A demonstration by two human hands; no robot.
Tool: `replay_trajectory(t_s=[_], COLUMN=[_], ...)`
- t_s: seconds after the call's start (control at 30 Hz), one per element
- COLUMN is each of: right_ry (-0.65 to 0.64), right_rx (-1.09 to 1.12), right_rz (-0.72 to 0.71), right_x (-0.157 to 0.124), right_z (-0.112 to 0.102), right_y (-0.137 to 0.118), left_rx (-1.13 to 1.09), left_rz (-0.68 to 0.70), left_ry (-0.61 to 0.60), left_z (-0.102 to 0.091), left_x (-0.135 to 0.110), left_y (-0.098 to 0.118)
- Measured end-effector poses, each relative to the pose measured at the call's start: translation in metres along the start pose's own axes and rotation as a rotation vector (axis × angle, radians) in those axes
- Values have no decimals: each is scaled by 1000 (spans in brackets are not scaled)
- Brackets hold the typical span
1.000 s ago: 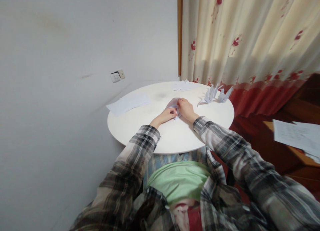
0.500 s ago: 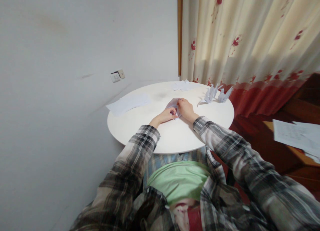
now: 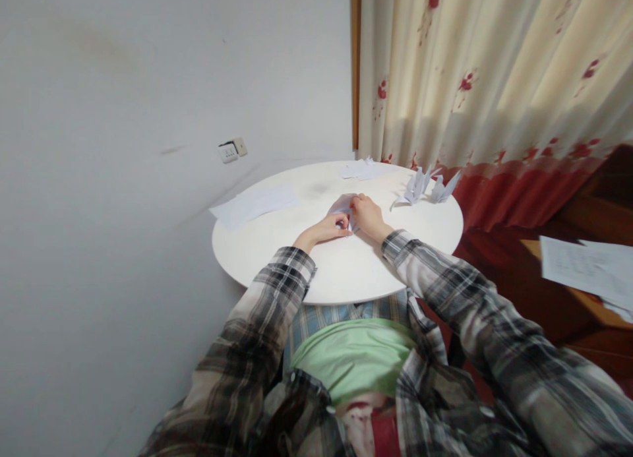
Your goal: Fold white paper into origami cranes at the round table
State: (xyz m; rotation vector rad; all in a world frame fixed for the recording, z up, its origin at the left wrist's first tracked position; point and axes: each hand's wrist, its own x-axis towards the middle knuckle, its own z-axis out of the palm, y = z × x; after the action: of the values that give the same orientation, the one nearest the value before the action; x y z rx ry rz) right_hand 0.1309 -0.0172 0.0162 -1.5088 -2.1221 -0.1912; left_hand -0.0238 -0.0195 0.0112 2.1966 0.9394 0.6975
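Note:
A small piece of folded white paper (image 3: 342,206) lies near the middle of the round white table (image 3: 341,266). My left hand (image 3: 329,227) pinches its near edge, fingers closed on it. My right hand (image 3: 366,214) presses and grips the paper from the right side, fingers curled over it. Much of the paper is hidden under both hands. Both arms wear plaid sleeves.
Two folded paper cranes (image 3: 425,185) stand at the table's far right. A stack of white sheets (image 3: 254,204) lies at the far left, and more paper pieces (image 3: 360,169) at the back edge. Papers (image 3: 588,267) rest on a wooden surface to the right. Curtain and wall stand behind.
My left hand's fingers have shifted slightly along the paper's near edge. Otherwise nothing has visibly moved.

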Motion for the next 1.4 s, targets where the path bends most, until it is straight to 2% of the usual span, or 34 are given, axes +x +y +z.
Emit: replay_trajectory(t_s=[0.23,0.33,0.53,0.83,1.13,1.23,1.4], right_ry=[-17,-24,-16,-3,5,37,166], right_rx=[9,11,14,54,115,150,231], right_rz=[15,16,3,-40,-91,-109,-88], right_x=[0,-1,-1,0,2,1,1], right_z=[-2,-4,-5,-5,-3,-6,-9], right_y=[-1,-1,-1,-2,-3,-6,-7], left_rx=[8,2,-23,-10,63,67,81], left_rz=[0,-14,46,-73,-98,-109,-137], left_ry=[26,78,164,312,310,327,345], left_z=[2,4,6,9,5,5,5], left_x=[0,3,7,8,8,8,9], left_y=[-1,-4,-11,-12,-13,-13,-14])
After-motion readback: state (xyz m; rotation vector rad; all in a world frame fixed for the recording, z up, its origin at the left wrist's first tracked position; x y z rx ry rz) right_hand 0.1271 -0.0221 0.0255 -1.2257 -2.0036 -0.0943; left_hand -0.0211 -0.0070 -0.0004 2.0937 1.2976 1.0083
